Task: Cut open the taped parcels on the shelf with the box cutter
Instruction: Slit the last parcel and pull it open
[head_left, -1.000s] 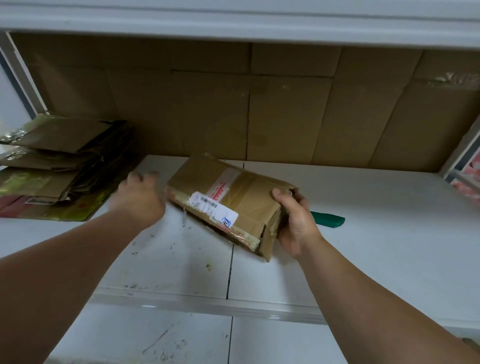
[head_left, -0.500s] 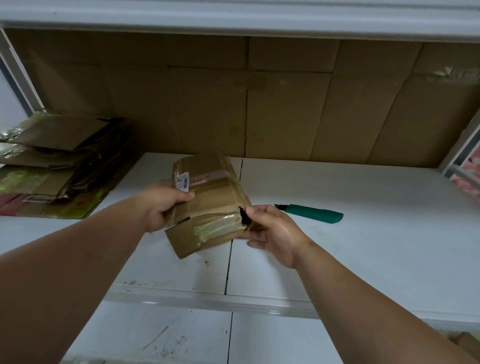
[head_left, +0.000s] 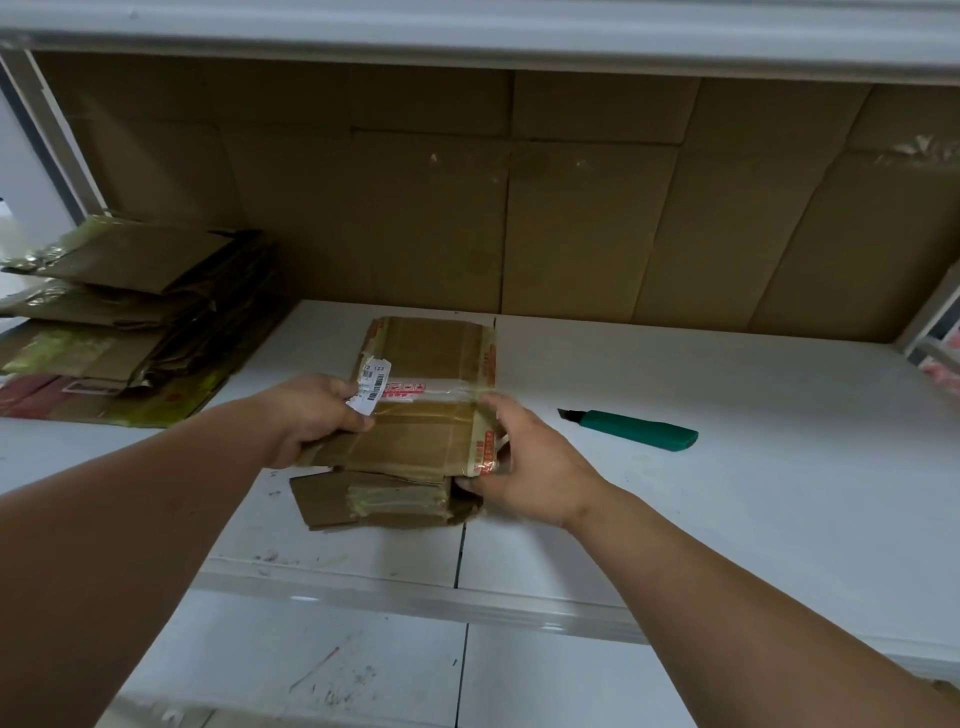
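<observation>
A white shelf (head_left: 727, 493) runs across the view, its back lined with flat brown cardboard sheets (head_left: 571, 208) and a second white board overhead. In the middle of the shelf, near the front edge, a brown taped parcel (head_left: 426, 410) is held between both hands, its top face turned up towards the camera and a strip of clear tape crossing it from side to side. The left hand (head_left: 311, 410) grips the parcel's left edge, fingers curled round it, just beside a partly peeled white barcode label (head_left: 371, 387). The right hand (head_left: 524, 467) holds the right edge, its fingers curled against the side where red-printed tape runs down, with the thumb tucked under the near corner. Below the parcel's near end a loose flap of cardboard (head_left: 358, 501) with worn tape on it lies on the shelf surface. The green box cutter (head_left: 639, 428) lies on the shelf to the right of the parcel, apart from both hands, its dark blade tip pointing left. At the left end of the shelf sits a stack of flattened cartons (head_left: 114, 312).
</observation>
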